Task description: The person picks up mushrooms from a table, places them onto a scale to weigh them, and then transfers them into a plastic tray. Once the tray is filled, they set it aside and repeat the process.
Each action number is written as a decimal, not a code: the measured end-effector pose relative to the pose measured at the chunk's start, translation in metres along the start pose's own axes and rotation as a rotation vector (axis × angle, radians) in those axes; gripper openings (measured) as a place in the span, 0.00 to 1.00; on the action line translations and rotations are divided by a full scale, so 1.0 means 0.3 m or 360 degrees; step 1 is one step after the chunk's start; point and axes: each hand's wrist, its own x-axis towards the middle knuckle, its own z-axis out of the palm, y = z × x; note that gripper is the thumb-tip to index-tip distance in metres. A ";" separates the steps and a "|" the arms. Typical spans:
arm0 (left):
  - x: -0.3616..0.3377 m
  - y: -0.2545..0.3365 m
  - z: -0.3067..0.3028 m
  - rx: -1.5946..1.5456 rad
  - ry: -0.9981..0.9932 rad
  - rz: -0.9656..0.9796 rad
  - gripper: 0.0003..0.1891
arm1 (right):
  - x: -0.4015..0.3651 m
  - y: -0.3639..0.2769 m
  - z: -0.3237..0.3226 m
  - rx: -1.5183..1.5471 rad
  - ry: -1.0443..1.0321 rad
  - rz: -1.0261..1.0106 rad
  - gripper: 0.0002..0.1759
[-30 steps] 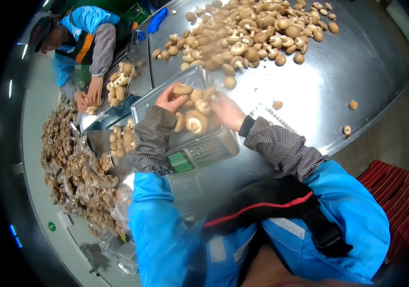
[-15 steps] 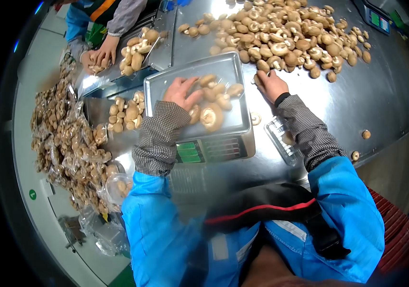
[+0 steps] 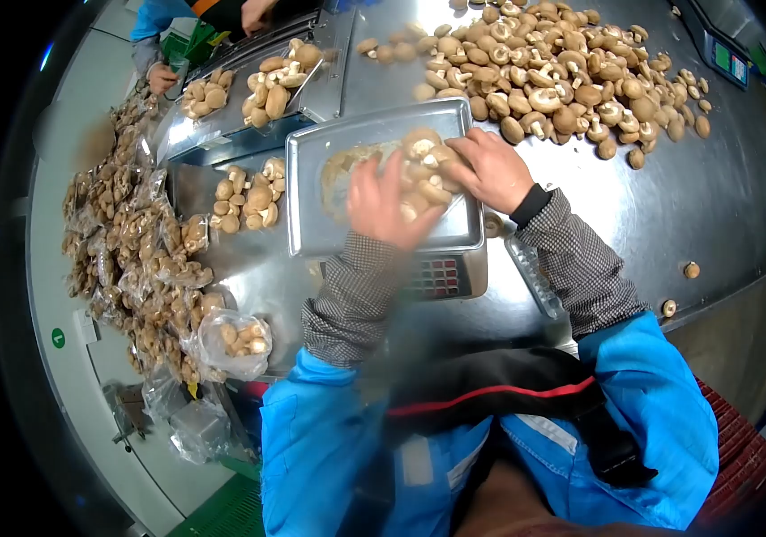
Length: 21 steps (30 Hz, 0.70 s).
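A metal weighing scale tray point(image 3: 311, 228) lies before me with a cluster of shiitake mushrooms point(image 3: 427, 179) toward its right side. My left hand point(image 3: 387, 201), blurred by motion, is over the tray at the cluster's left with its fingers apart. From the right, my right hand point(image 3: 497, 172) bends its fingers against the mushrooms near the tray's edge. Below the tray shows the scale's keypad point(image 3: 439, 277); its display is hidden by my left arm. A clear plastic box point(image 3: 535, 277) lies beside the scale, partly covered by my right sleeve.
A large mushroom pile point(image 3: 571, 80) spreads over the steel table point(image 3: 669, 197). Bagged mushrooms point(image 3: 123, 242) heap at left, near an open bag point(image 3: 235, 345). Another person's hand point(image 3: 163, 79) is by a machine at upper left. A second scale point(image 3: 725, 58) stands at far right.
My right hand has moved left from the pile's edge to the tray. My left hand has shifted right, and the tray's mushrooms are bunched closer together. The other person's hands have moved apart.
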 end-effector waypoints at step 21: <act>-0.168 -0.217 -0.019 -0.1049 0.0242 -0.0694 0.28 | -0.409 0.054 -0.064 0.0293 0.0156 0.0553 0.11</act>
